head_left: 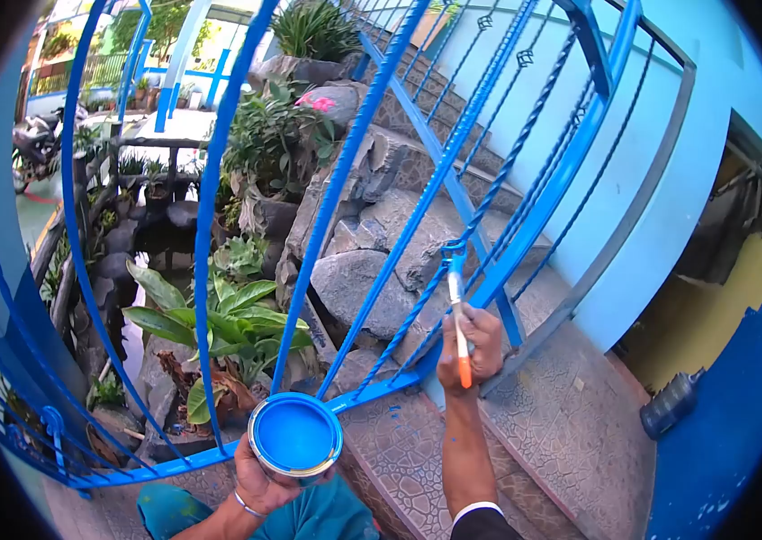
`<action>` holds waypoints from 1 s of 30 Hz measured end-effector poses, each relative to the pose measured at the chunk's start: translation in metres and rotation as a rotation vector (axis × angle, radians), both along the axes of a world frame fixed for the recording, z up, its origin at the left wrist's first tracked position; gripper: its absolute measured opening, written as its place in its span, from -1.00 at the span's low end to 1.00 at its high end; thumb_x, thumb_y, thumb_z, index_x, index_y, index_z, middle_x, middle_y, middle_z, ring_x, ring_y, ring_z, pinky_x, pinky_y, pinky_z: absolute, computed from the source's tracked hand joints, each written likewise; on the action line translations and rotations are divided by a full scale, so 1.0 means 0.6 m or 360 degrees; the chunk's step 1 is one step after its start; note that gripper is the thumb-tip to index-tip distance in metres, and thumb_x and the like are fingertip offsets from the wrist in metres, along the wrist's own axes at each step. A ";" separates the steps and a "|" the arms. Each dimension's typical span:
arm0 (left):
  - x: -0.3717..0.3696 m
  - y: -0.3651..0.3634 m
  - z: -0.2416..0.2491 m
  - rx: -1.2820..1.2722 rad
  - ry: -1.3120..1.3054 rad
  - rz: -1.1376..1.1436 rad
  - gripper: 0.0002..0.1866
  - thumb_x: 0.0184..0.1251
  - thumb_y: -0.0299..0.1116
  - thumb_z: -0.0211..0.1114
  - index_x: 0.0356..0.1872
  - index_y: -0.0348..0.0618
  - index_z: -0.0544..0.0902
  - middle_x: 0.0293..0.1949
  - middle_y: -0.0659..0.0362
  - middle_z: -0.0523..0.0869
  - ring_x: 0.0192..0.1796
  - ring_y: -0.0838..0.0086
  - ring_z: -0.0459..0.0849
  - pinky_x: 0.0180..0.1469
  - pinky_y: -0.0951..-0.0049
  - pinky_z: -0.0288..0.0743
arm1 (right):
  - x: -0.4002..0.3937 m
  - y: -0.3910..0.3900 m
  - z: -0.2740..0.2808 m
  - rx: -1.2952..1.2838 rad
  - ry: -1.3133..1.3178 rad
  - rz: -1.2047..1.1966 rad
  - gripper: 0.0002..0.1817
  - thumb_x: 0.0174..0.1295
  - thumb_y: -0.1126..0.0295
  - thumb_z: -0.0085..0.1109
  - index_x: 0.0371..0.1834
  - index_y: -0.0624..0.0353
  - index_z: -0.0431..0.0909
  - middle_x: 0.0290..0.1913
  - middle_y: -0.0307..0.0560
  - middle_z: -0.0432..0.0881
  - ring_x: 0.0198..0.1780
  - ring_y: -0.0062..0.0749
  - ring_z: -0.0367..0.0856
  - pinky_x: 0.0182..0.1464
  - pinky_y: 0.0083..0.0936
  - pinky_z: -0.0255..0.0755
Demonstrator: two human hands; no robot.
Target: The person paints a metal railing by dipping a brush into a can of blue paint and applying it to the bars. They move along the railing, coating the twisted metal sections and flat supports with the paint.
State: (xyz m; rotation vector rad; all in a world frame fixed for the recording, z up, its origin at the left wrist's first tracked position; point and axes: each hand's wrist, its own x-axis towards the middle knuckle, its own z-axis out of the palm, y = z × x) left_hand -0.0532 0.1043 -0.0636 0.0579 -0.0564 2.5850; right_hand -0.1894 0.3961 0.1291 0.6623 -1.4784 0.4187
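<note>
Left hand [261, 483] holding can [309, 472], blue paint [295, 434] inside

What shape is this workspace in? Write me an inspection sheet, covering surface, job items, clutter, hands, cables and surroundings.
Surface: patterned floor, with a few blue specks near the railing.
Job items: open tin of blue paint, with paint marks on its rim; brush with blue-coated bristles at a twisted bar of the railing.
Clutter: dark container beside the blue wall; contents cannot be told.
Hands: left hand holds the tin; right hand grips the brush handle.
Cables: nothing seen.
Surroundings: plants and rocks beyond the bars; motorcycle in the background.
</note>
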 end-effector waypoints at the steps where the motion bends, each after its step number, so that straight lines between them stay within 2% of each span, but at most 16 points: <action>1: -0.001 -0.002 0.003 0.0050 -0.0007 -0.0022 -0.06 0.47 0.51 0.12 0.60 -0.01 0.53 0.47 -0.19 0.67 0.41 -0.39 0.66 0.39 -0.56 0.50 | 0.000 -0.003 -0.011 0.0048 0.0013 0.0105 -0.68 0.22 0.69 0.60 -0.06 0.22 0.66 0.00 0.17 0.82 -0.01 -0.06 0.84 0.07 -0.23 0.73; 2: 0.002 -0.001 0.009 -0.0008 -0.0052 0.0001 -0.08 0.52 0.50 0.08 0.55 -0.07 0.57 0.42 -0.24 0.69 0.39 -0.42 0.66 0.35 -0.48 0.55 | 0.007 -0.007 -0.020 0.0002 -0.0022 0.0183 -0.67 0.23 0.70 0.59 -0.04 0.22 0.65 0.01 0.18 0.81 0.01 -0.06 0.84 0.08 -0.22 0.73; 5: 0.000 -0.001 0.011 -0.0055 0.0059 -0.0047 -0.05 0.43 0.53 0.12 0.62 0.05 0.50 0.50 -0.16 0.65 0.44 -0.36 0.63 0.37 -0.53 0.49 | 0.008 0.008 -0.034 -0.0281 0.0068 0.0321 -0.69 0.34 0.71 0.50 0.04 0.26 0.61 0.10 0.22 0.79 0.10 -0.06 0.82 0.14 -0.19 0.73; 7: 0.006 0.001 0.024 -0.0043 -0.0063 -0.0030 -0.05 0.50 0.53 0.04 0.58 -0.06 0.53 0.43 -0.25 0.67 0.40 -0.43 0.63 0.33 -0.48 0.53 | -0.015 0.015 -0.038 -0.0750 0.0038 0.0502 -0.74 0.45 0.69 0.42 0.10 0.30 0.59 0.21 0.23 0.76 0.16 -0.13 0.79 0.20 -0.23 0.72; 9: 0.008 0.002 0.025 -0.0056 -0.0114 -0.0032 -0.06 0.54 0.52 0.00 0.56 -0.11 0.55 0.40 -0.28 0.68 0.39 -0.44 0.62 0.31 -0.44 0.55 | -0.031 0.019 -0.039 -0.0963 -0.0137 0.0523 -0.73 0.44 0.66 0.45 0.10 0.30 0.60 0.18 0.21 0.79 0.15 -0.15 0.81 0.21 -0.27 0.71; 12: 0.026 0.014 0.049 -0.0047 -0.0016 0.0047 -0.09 0.58 0.49 -0.01 0.51 -0.15 0.58 0.40 -0.30 0.67 0.35 -0.40 0.62 0.28 -0.38 0.59 | -0.021 0.006 -0.031 -0.0524 -0.0130 0.0451 -0.74 0.37 0.65 0.51 0.01 0.28 0.64 0.07 0.19 0.84 0.08 -0.11 0.85 0.20 -0.26 0.71; 14: 0.037 0.020 0.058 -0.0044 0.0053 0.0078 -0.08 0.55 0.51 0.02 0.47 -0.15 0.61 0.39 -0.29 0.68 0.35 -0.35 0.60 0.32 -0.37 0.57 | -0.012 0.012 -0.035 -0.0576 -0.0125 0.0538 -0.75 0.36 0.68 0.50 0.00 0.26 0.64 0.06 0.22 0.83 0.08 -0.09 0.84 0.19 -0.23 0.71; 17: 0.065 0.029 0.092 -0.0519 -0.0355 0.0379 -0.10 0.52 0.51 0.14 0.28 -0.26 0.69 0.13 -0.18 0.80 0.17 -0.11 0.75 0.40 -0.22 0.67 | -0.023 0.023 -0.022 -0.0767 0.0035 0.0573 -0.75 0.35 0.69 0.48 0.01 0.25 0.64 0.03 0.24 0.82 0.07 -0.09 0.83 0.15 -0.18 0.74; 19: 0.066 0.030 0.074 -0.0507 -0.0410 0.0428 -0.11 0.51 0.49 0.17 0.28 -0.28 0.69 0.17 -0.19 0.78 0.19 -0.09 0.74 0.42 -0.23 0.64 | -0.034 0.035 0.001 -0.0760 -0.0029 0.0534 -0.74 0.36 0.67 0.49 0.01 0.25 0.64 0.06 0.24 0.81 0.08 -0.11 0.83 0.14 -0.18 0.74; 22: 0.062 0.020 0.029 -0.0424 -0.0379 0.0414 -0.11 0.50 0.47 0.20 0.29 -0.29 0.69 0.24 -0.21 0.76 0.25 -0.10 0.72 0.47 -0.24 0.60 | -0.017 0.046 0.029 -0.0259 -0.0039 0.0445 -0.74 0.36 0.66 0.50 0.01 0.25 0.64 0.09 0.24 0.80 0.09 -0.12 0.82 0.14 -0.20 0.73; 25: 0.064 0.029 0.033 -0.0368 -0.0363 0.0420 -0.12 0.51 0.45 0.21 0.31 -0.31 0.68 0.29 -0.22 0.74 0.29 -0.10 0.70 0.51 -0.24 0.57 | -0.017 0.067 0.024 -0.0398 -0.0160 0.0735 -0.74 0.38 0.64 0.50 0.04 0.25 0.63 0.10 0.21 0.79 0.10 -0.14 0.82 0.16 -0.22 0.72; 26: 0.064 0.035 0.044 -0.0395 -0.0397 0.0452 -0.12 0.52 0.44 0.21 0.31 -0.31 0.68 0.28 -0.22 0.74 0.29 -0.10 0.71 0.51 -0.23 0.58 | -0.024 0.066 0.034 -0.0666 -0.0118 0.0993 -0.75 0.34 0.62 0.56 -0.01 0.26 0.68 -0.04 0.09 0.85 0.05 -0.15 0.86 0.14 -0.29 0.74; 29: 0.069 0.044 0.065 -0.0410 -0.0332 0.0453 -0.11 0.53 0.44 0.19 0.33 -0.32 0.66 0.28 -0.24 0.74 0.29 -0.10 0.71 0.51 -0.23 0.58 | -0.046 0.094 0.075 -0.0838 -0.0268 0.0886 -0.78 0.39 0.61 0.52 0.00 0.25 0.68 0.01 0.09 0.83 0.10 -0.17 0.84 0.19 -0.27 0.74; 30: 0.071 0.045 0.066 -0.0400 -0.0277 0.0438 -0.11 0.53 0.44 0.19 0.34 -0.33 0.66 0.29 -0.25 0.74 0.29 -0.10 0.71 0.51 -0.24 0.58 | -0.055 0.096 0.087 -0.0780 -0.0274 0.0858 -0.76 0.33 0.65 0.52 -0.02 0.23 0.69 0.00 0.06 0.85 0.07 -0.14 0.85 0.15 -0.27 0.74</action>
